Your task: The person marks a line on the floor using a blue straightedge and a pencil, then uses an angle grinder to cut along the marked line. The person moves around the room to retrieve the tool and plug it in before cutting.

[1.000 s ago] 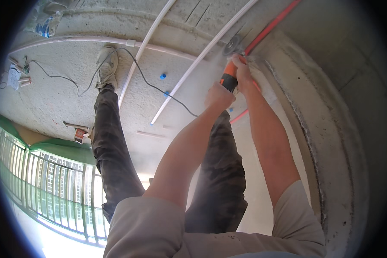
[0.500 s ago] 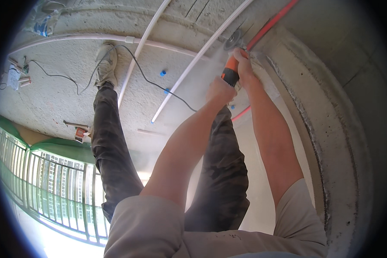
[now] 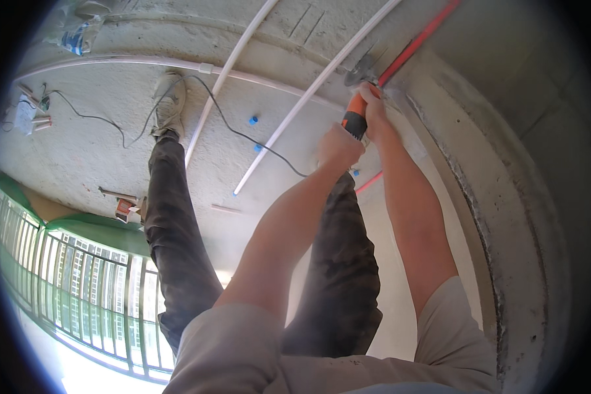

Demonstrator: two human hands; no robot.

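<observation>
An orange and black angle grinder (image 3: 355, 117) is held in both my hands at the upper right. My left hand (image 3: 340, 146) wraps round its black rear body, and my right hand (image 3: 373, 108) closes round the orange front end near the head. The round disc (image 3: 360, 71) lies at the concrete floor, beside a red pipe (image 3: 417, 43); I cannot tell how deep it sits. Thin dark cut lines show close to the disc. A dark power cord (image 3: 243, 133) runs leftward from near my left hand across the floor.
White pipes (image 3: 308, 95) cross the rough concrete floor (image 3: 111, 157), with small blue caps (image 3: 253, 120) among them. A concrete ledge (image 3: 486, 151) curves along the right. A barred railing (image 3: 79, 276) with green netting stands at lower left. A small box (image 3: 123, 209) lies near my left leg.
The floor, pipes and grinder sit slightly lower and further right in the picture. Both hands keep their hold on the grinder, and its disc stays beside the red pipe.
</observation>
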